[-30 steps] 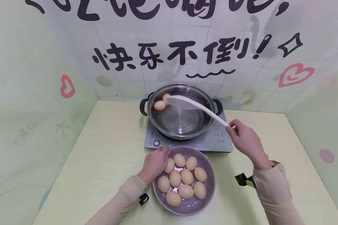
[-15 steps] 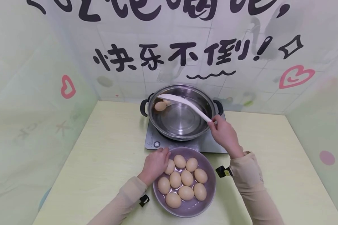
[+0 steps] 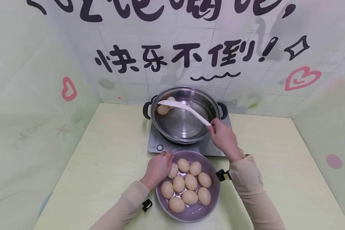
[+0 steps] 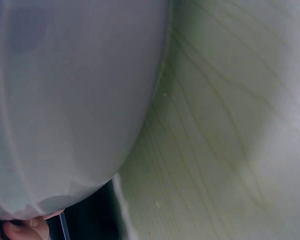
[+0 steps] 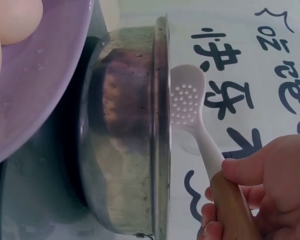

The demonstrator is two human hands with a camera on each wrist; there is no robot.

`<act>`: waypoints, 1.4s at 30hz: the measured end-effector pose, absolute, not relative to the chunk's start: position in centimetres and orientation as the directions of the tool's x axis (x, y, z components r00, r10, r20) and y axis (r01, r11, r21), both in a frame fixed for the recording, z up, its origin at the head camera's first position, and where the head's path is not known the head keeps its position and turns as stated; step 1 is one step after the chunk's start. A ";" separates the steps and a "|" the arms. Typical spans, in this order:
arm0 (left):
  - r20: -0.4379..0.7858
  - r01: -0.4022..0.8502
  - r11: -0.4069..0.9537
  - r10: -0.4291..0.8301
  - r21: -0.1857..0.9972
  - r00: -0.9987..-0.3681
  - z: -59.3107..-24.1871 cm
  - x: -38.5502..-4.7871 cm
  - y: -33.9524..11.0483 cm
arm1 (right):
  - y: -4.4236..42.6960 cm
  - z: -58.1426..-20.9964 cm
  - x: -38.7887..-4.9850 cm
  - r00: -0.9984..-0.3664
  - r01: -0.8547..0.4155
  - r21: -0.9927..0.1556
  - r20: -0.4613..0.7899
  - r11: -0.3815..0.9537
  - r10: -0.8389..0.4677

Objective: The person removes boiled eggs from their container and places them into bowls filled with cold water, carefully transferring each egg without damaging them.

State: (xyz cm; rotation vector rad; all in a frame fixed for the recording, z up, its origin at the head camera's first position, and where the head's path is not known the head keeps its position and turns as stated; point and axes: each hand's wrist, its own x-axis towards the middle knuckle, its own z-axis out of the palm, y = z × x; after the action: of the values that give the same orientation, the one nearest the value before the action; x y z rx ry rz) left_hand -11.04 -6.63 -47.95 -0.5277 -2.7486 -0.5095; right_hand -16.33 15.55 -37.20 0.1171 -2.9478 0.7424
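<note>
My right hand [image 3: 225, 137] grips the wooden handle [image 5: 232, 210] of a white slotted spoon [image 3: 187, 107]. The spoon's perforated head [image 5: 186, 97] is over the left part of a steel pot [image 3: 187, 140], above two eggs [image 3: 162, 110] lying in it. In front of the pot is a purple bowl [image 3: 214, 201] of several brown eggs [image 3: 179, 183], wet inside. At its upper left rim my left hand [image 3: 158, 167] holds the bowl. The left wrist view shows mostly the bowl's outer wall [image 4: 90, 100], with a few fingertips [image 4: 32, 227] beneath its rim.
Under the pot is a grey induction cooker [image 3: 155, 140] on a pale wooden table [image 3: 109, 159]. Black side handles [image 3: 146, 110] jut from the pot. A printed sheet [image 3: 126, 86] with writing stands close behind, and more sheeting borders both sides.
My right hand has moved left and closer with the slotted spoon, whose head has shifted left over the eggs in the pot. The left hand and bowl stay put.
</note>
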 end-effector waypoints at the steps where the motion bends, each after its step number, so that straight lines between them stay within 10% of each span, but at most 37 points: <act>1: 0.348 0.404 0.870 0.299 0.284 -0.889 -47.9 -11.1 -6.6 | 15.5 -37.3 -16.3 -0.992 -0.099 -0.464 0.111 0.880 -0.053; 42: 0.348 0.408 0.872 0.306 0.271 -0.886 -47.9 -11.1 -6.6 | 18.3 -36.8 -12.2 -0.984 -0.156 -0.349 -0.030 0.924 -0.178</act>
State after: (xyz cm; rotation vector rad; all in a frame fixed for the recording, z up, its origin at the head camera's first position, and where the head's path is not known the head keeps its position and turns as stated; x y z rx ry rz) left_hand -11.12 -6.62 -47.94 -0.5366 -2.7486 -0.4905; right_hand -12.22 18.31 -36.80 0.2727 -3.1414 0.5624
